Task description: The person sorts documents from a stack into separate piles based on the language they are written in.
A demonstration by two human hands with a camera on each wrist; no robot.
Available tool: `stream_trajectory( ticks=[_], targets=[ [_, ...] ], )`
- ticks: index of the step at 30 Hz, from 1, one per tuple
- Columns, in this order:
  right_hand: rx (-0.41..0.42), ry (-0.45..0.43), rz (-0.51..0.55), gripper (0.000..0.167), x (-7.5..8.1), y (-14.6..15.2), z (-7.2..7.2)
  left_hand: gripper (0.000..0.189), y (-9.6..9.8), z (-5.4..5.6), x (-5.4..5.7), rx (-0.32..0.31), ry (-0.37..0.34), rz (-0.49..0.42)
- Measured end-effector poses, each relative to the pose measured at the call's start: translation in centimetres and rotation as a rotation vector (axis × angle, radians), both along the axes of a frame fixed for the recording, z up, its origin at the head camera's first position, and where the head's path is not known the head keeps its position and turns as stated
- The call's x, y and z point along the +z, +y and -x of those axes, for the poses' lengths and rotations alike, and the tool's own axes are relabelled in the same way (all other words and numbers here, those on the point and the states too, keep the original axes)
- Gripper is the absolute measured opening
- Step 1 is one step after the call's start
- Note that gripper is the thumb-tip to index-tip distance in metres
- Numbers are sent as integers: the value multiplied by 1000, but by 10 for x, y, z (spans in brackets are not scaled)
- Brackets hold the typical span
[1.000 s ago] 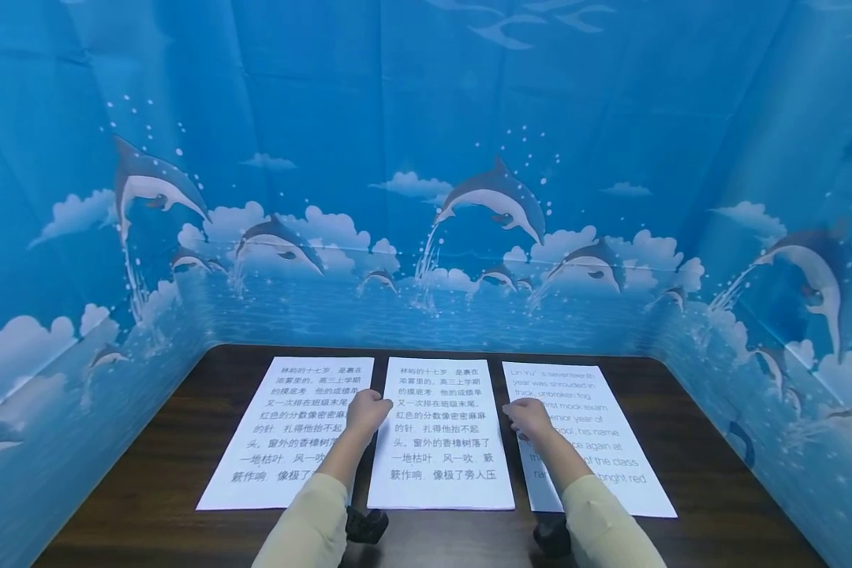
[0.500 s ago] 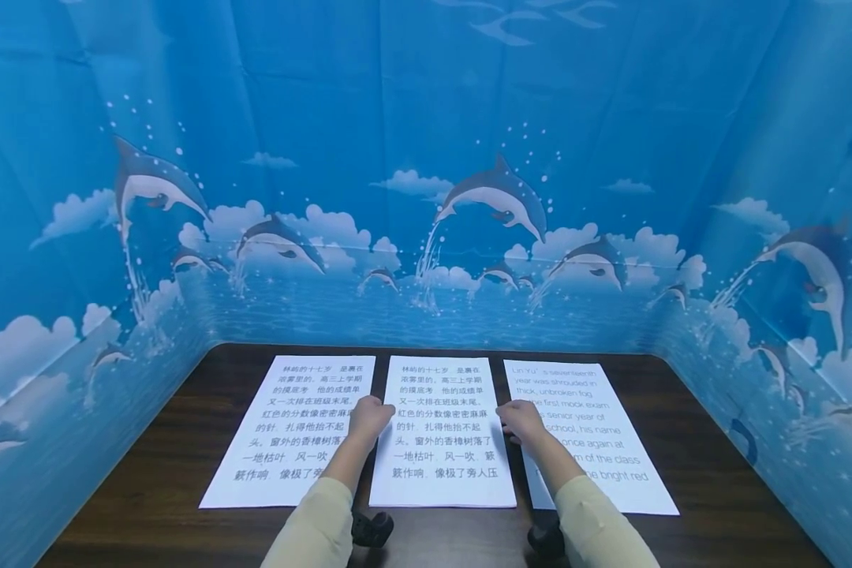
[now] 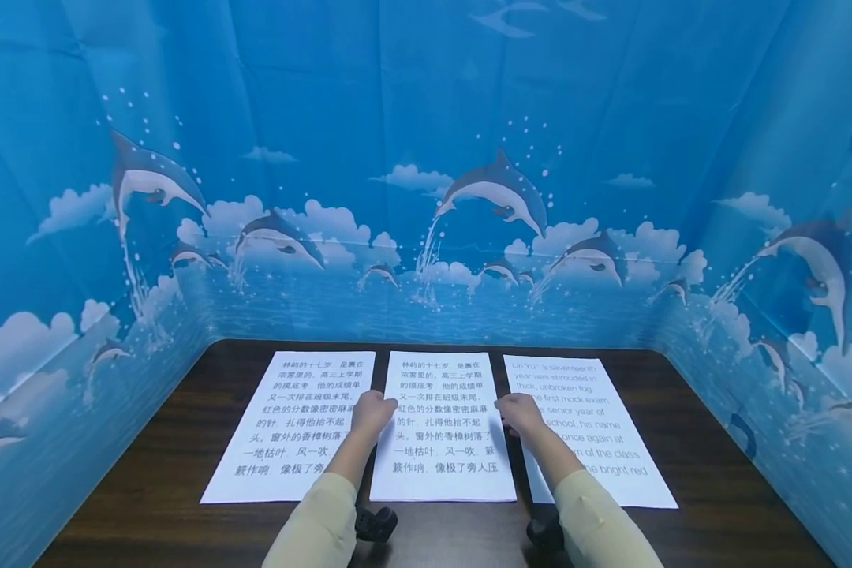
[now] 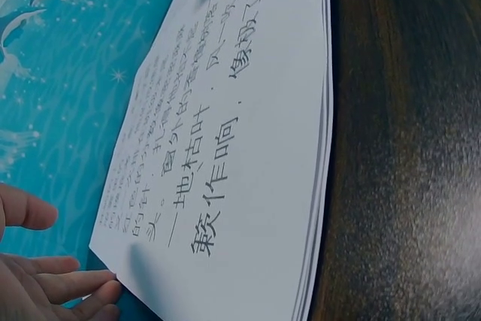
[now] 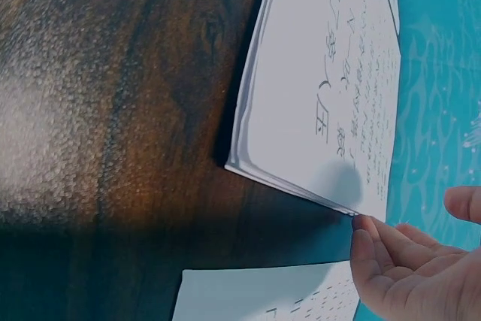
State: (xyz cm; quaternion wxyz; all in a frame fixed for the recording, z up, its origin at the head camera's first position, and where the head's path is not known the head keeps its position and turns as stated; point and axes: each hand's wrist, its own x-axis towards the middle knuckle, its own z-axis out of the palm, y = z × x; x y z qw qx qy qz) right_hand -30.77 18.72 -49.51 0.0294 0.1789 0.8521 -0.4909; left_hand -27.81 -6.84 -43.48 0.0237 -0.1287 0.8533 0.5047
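A thin stack of white paper (image 3: pixel 440 442) printed with Chinese text lies in the middle of the dark table, its layered sheets (image 4: pixel 319 186) showing along the near edge. My left hand (image 3: pixel 374 414) is at the stack's left side; in the left wrist view its fingertips (image 4: pixel 109 291) meet the edge while the thumb (image 4: pixel 30 210) stands away. On the opposite side is my right hand (image 3: pixel 521 414), fingertips (image 5: pixel 363 225) touching the right edge, thumb (image 5: pixel 462 204) raised apart from them. Neither thumb presses on the paper.
To the left lies another sheet with Chinese text (image 3: pixel 255 465), partly under my left forearm. A page of English text (image 3: pixel 632 473) lies right, beneath my right forearm. A blue dolphin-print curtain (image 3: pixel 426 197) encloses the wooden table (image 3: pixel 135 481). Black wrist devices (image 3: pixel 376 524) hang under both wrists.
My right hand has moved left from the English page to the middle stack's right edge. My left hand has shifted slightly right to its left edge. The papers look unmoved.
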Motion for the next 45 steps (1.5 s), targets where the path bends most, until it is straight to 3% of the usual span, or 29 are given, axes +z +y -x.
stream_trajectory(
  ticks=[11,18,21,24,29,36,45],
  targets=[
    [2,10,-44,38,-5,0,12,37,2,-1,6,-1,6,9],
    [-45,65,-38,35,-10,0,17,36,3,3,6,88,50,-10],
    [-76,75,-23,33,1,-5,6,34,4,4,5,126,48,-25],
    [-104,71,8,29,23,-14,-14,30,3,3,2,145,39,-39],
    [-131,44,32,18,53,-26,-45,23,-1,0,-6,119,47,-33],
    [-100,29,12,13,50,-27,-52,14,-5,-3,-16,53,41,-7],
    [-113,31,5,15,49,-29,-55,11,-4,-5,-19,44,36,34]
  ],
)
